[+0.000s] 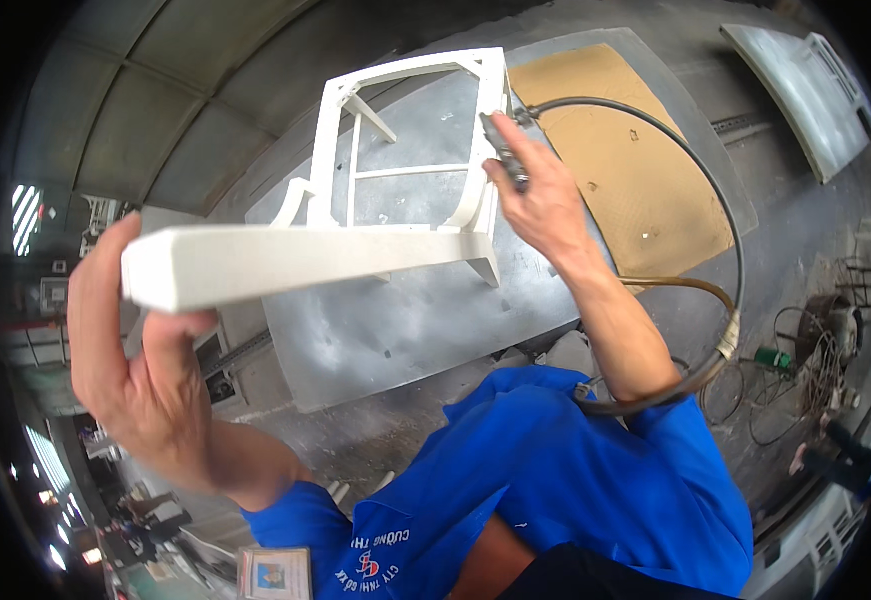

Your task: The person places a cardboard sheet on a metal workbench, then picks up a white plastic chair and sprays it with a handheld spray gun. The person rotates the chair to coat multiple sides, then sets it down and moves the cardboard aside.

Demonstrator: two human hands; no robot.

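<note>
Fingers (99,310) curl round white frame (286,262) (left hand (146,385)) and metal tool (508,158) (right hand (548,208)); badge sleeve (246,572) holds card (274,578).

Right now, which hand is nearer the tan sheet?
Right. The right hand, holding a dark tool, appears at the left edge of the tan sheet; the left hand is farther left, gripping the white frame.

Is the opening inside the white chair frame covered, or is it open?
Open: through the white chair frame, a thin white crossbar and the grey tabletop show, with no panel between.
</note>
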